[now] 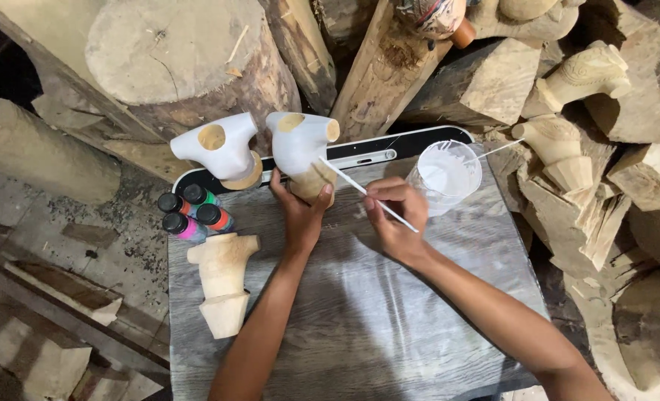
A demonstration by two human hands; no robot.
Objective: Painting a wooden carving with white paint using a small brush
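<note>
My left hand [300, 206] grips the bare wooden base of a carved wooden piece [300, 145] whose upper part is coated white. My right hand [394, 215] pinches a thin white brush [360, 189] whose tip touches the right side of that piece. A second white-coated carving [222, 148] stands just to the left. An unpainted carving [222, 282] lies on the grey board [389, 312] near my left forearm. A clear plastic cup [449, 174] of white paint sits to the right of my right hand.
Several small paint bottles [193, 212] with black caps stand at the board's left edge. Log sections [174, 52] and split wood blocks [486, 82] crowd the back. More unpainted carvings [560, 148] rest on the woodpile at right. A dusty floor with wood scraps lies left.
</note>
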